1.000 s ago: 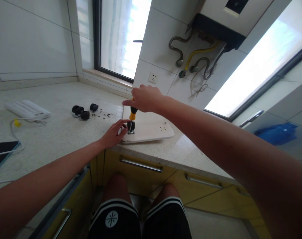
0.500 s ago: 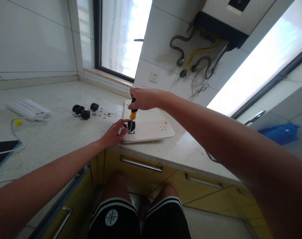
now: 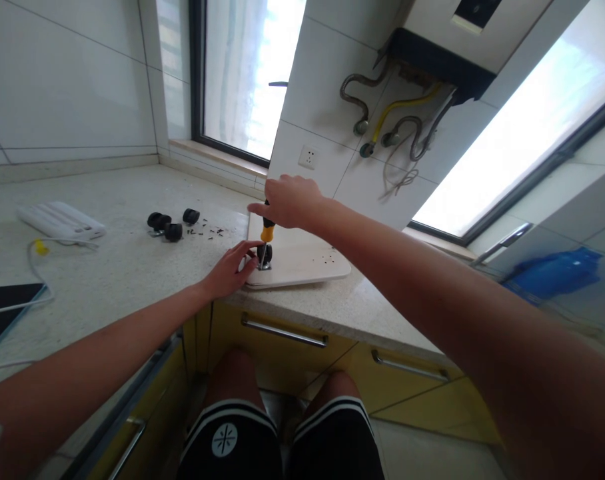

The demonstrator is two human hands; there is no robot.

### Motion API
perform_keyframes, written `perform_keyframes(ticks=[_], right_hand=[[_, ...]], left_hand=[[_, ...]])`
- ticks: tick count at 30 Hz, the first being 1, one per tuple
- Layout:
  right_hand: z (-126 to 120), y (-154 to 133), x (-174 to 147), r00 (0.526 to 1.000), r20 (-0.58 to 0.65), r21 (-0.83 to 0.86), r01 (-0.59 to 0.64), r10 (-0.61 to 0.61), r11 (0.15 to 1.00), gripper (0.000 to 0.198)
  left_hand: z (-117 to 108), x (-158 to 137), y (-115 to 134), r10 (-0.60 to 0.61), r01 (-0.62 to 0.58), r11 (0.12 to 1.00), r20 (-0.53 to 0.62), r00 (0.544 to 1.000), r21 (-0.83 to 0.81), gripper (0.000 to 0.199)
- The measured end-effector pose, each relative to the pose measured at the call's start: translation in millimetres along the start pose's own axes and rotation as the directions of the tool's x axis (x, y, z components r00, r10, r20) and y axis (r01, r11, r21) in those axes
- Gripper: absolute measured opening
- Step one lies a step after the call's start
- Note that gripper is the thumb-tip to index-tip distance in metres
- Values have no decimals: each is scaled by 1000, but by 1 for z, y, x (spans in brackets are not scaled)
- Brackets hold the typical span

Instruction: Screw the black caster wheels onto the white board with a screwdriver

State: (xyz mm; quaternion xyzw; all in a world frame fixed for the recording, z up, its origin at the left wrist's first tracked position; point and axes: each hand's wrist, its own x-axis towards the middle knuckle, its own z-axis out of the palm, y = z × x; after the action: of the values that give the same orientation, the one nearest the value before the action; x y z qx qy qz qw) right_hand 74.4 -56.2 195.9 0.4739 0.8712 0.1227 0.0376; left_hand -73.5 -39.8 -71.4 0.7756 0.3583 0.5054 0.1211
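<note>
My right hand (image 3: 293, 200) is wrapped round the black and yellow handle of a screwdriver (image 3: 267, 233), which points down. Its shaft reaches the metal plate of a black caster wheel (image 3: 265, 254) at the near left corner of a white board (image 3: 302, 267). From the left, my left hand (image 3: 231, 268) grips the caster with thumb and fingers and steadies it against the board. The screw under the tip is too small to make out. Small dark holes show at the board's right end.
Several black casters (image 3: 173, 232) and scattered screws (image 3: 212, 233) lie on the counter to the left. Farther left are a white power bank (image 3: 62, 220) with a cable and a dark tablet-like slab (image 3: 7, 310). A blue bag (image 3: 552, 273) is at the right.
My right hand has turned a little on the screwdriver handle, its thumb now stretched out to the left. The right forearm has dropped slightly. My left hand and the caster stay in place.
</note>
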Motion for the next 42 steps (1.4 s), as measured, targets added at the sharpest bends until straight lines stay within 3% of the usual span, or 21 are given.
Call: perform_keyframes(ticks=[3, 5, 9, 14, 20, 22, 25, 30, 32, 35, 40, 42], right_hand=[[2, 3, -1, 993, 90, 61, 69, -74, 996, 50], [6, 3, -2, 991, 68, 83, 108, -114, 991, 46], [14, 5, -4, 997, -70, 59, 46, -42, 997, 51], [14, 10, -5, 988, 19, 139, 151, -155, 979, 43], [28, 9, -5, 982, -173, 153, 102, -75, 983, 39], [28, 11, -2, 980, -133, 213, 176, -150, 961, 30], [28, 13, -1, 955, -117, 282, 295, -272, 913, 35], [40, 17, -9, 952, -270, 156, 189, -142, 970, 38], [46, 23, -12, 941, -292, 313, 265, -173, 912, 30], [57, 32, -13, 910, -316, 526, 404, -269, 749, 30], [75, 34, -4, 883, -461, 362, 274, -85, 891, 39], [79, 34, -1, 865, -482, 483, 399, -143, 779, 30]], left_hand=[[0, 0, 0, 16, -16, 1000, 0, 1000, -11, 39], [0, 0, 0, 16, -16, 1000, -1, 1000, -8, 38], [0, 1, 1, -6, 6, 1000, 15, 1000, 0, 40], [0, 1, 1, -9, 9, 1000, 11, 1000, -8, 40], [-2, 1, 2, -9, 9, 1000, 20, 1000, -7, 39], [-2, 1, 3, -8, 8, 1000, 20, 1000, -8, 39], [-2, 1, 3, -11, 12, 1000, 13, 1000, -16, 36], [-1, 1, 1, -38, 38, 999, 16, 999, -18, 37], [0, 1, 0, -55, 55, 998, 18, 998, -13, 38], [0, 2, 0, -80, 80, 997, 24, 997, -13, 37], [0, 4, 4, -114, 114, 993, 45, 992, 10, 32], [-1, 4, 5, -115, 114, 993, 50, 992, 22, 31]])
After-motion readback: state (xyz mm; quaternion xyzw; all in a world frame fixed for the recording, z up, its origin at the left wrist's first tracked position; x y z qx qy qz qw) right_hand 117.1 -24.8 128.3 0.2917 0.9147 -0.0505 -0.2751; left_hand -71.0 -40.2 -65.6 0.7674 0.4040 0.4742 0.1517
